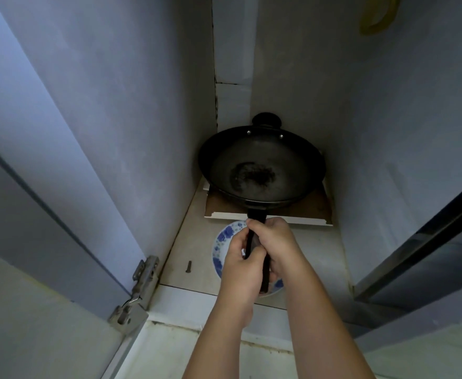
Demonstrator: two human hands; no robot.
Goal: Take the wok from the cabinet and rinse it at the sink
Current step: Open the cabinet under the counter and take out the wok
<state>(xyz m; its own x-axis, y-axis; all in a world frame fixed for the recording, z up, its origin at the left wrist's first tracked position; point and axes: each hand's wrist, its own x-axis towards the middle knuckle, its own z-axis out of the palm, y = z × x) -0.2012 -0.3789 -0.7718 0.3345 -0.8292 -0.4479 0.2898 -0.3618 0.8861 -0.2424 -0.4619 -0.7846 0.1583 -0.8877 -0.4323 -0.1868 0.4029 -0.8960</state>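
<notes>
Both forearms entered from 6 o'clock and reached into the open cabinet [388, 132]. Left hand [242, 265] was wrapped closed around the near end of the wok's handle [254, 239]; right hand [274, 242] was wrapped closed around the same handle just ahead of it, toward 12 o'clock, the two hands touching. Handle was long, straight and black. Its long axis ran near to far, from about 6 to 12 o'clock, butt end toward the person.

Under the hands, a blue-and-white plate [220, 248] lay on the cabinet floor, partly hidden by them. A small dark screw [189, 267] lay at 9 o'clock of the plate, apart from it. Door hinge [145, 272] sat further toward 9 o'clock.

Beyond the hands, the wok [261, 166] was inside the cabinet, bowl up, over a flat board [268, 212] in the back corner. Whether it rested on the board or was lifted clear, I could not tell. Dark residue marked the bowl's centre. A small helper handle [267, 119] sat on the far rim at 12 o'clock.
</notes>
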